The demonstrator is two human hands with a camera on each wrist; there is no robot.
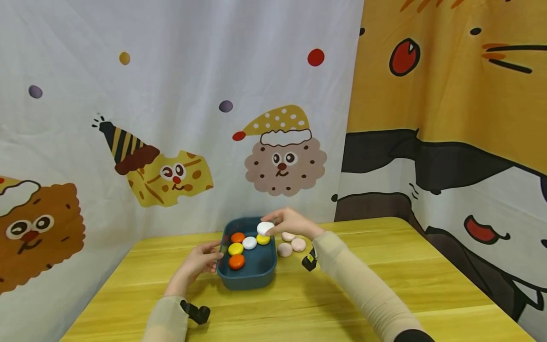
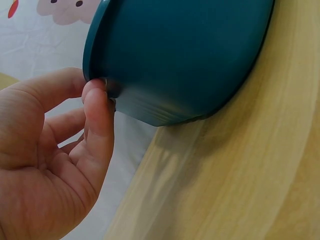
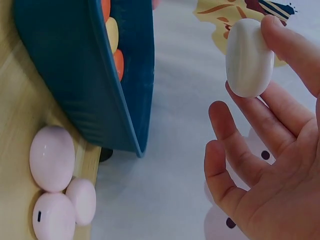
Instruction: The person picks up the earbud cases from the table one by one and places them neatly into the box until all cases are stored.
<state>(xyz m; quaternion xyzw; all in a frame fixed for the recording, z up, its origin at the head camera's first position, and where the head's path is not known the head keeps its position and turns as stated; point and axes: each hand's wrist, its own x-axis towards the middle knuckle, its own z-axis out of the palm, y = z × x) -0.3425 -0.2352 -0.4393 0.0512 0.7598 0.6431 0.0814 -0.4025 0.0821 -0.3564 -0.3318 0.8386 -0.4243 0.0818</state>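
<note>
A dark blue-green plastic bin stands on the table, seen in all three views. In it lie two orange rounded pieces, two yellow ones and a white one. My left hand pinches the bin's left rim between thumb and fingers, as the left wrist view shows close up. Above the bin's far right part, my right hand holds a smooth white oval piece between thumb and fingertips. Its other fingers are loosely bent.
Three pale pink rounded pieces lie close together on the table, just right of the bin; one shows a small dark slot. The wood-grain table reaches back to a cartoon-printed curtain, with another curtain along the right.
</note>
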